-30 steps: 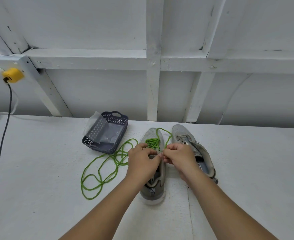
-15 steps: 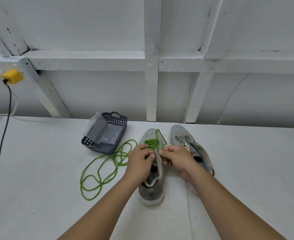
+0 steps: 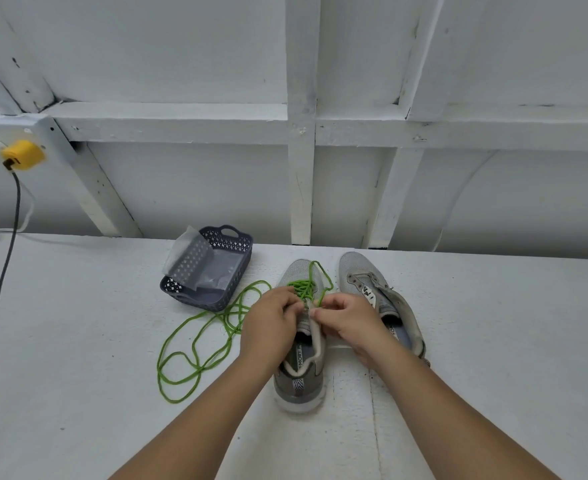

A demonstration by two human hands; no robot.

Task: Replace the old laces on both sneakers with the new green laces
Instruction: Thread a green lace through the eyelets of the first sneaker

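- Head view puts both hands over the throat of the left sneaker (image 3: 299,362), which lies with its long axis running away from the person, toe far and heel near.
- Left hand (image 3: 273,322) sits on the left flank of the tongue with its fingers curled inward; it appears to pinch the green lace (image 3: 301,287) at an eyelet, though the fingertips hide the exact contact.
- Right hand (image 3: 346,318) mirrors it on the right flank, thumb and forefinger pressed together on what looks like the lace end, just beside the left hand's fingertips.
- Laced rows already cross the part of the throat beyond the fingers, toward the toe; the empty eyelets lie nearer the person, so I judge the next pass runs toward the heel, across the shoe's long axis from one flank to the other.
- A loop of lace arcs over the toe on the right side, and a long slack tail trails left across the table (image 3: 78,341), coiling beside the grey basket (image 3: 209,268).
- Right sneaker (image 3: 379,296) stands just beside the first, roughly parallel, angled slightly outward, with no lace in its eyelets; it is nearer the right hand, which partly covers it.
- By my reckoning the task is under halfway: one shoe partly threaded, the other bare.
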